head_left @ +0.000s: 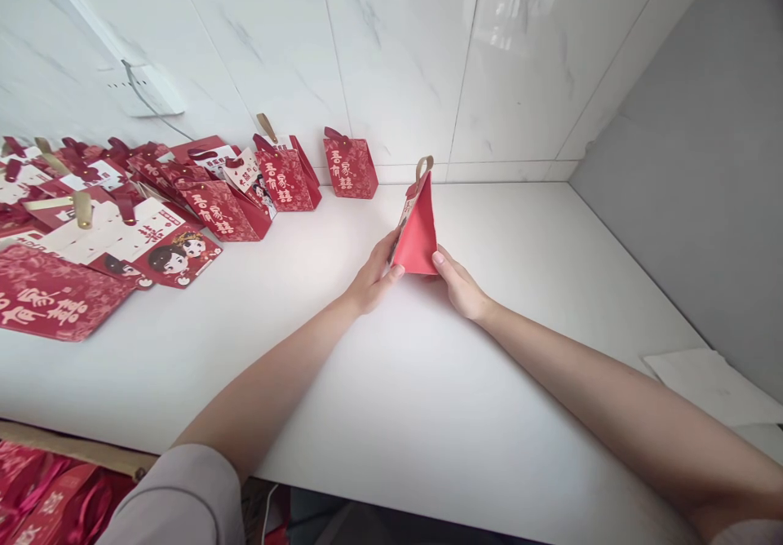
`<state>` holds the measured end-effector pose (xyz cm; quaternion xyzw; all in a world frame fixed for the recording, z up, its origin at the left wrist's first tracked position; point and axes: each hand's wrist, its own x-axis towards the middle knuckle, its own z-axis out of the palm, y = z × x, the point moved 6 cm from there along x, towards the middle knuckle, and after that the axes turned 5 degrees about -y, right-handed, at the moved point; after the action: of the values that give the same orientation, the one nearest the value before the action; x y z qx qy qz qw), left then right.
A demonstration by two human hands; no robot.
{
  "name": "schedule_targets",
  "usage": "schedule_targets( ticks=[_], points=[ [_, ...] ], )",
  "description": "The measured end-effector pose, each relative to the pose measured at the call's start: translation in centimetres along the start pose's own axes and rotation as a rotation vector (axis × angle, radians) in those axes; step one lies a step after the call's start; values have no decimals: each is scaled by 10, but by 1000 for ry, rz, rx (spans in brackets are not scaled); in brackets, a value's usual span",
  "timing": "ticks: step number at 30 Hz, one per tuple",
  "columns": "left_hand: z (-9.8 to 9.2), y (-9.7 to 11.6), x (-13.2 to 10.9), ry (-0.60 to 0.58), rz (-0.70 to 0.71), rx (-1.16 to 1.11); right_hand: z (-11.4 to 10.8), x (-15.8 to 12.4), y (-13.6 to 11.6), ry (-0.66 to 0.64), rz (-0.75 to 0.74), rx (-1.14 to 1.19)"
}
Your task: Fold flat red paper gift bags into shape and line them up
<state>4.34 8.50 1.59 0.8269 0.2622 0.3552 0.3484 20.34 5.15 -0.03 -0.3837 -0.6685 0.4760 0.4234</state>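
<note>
Both arms reach forward, the left hand and right hand pinching the red gift box's base corners.

Heap of red gift boxes at left (some flat); upright box by wall; white sheet right.

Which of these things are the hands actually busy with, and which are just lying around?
In hand: red gift box, held upright between left hand and right hand.
Lying about: heap of red boxes, lone standing box, wall socket, white paper sheet.
</note>
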Motion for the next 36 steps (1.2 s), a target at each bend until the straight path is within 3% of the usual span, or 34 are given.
schedule_targets(
  ticks=[8, 14, 21, 25, 30, 33, 36],
  points=[
    [-4, -2, -2, 42, -20, 15, 1, -2, -1, 29, 19, 65],
    [-4, -6, -5, 54, 41, 90, 0, -4, 1, 40, 11, -34],
    [-10, 27, -7, 153, 118, 405, -12, -8, 7, 292, 89, -118],
    [-12, 33, -7, 187, 117, 442, -13, -10, 11, 354, 134, 30],
    [-18, 36, -11, 276, 110, 441, -15, -10, 1, 467, 33, 190],
    [-20, 37, -13, 318, 108, 475, -14, -6, 1, 445, 40, 216],
    [-21, 35, -14, 337, 73, 496, -11, -1, 9, 352, 152, 235]
  ],
)
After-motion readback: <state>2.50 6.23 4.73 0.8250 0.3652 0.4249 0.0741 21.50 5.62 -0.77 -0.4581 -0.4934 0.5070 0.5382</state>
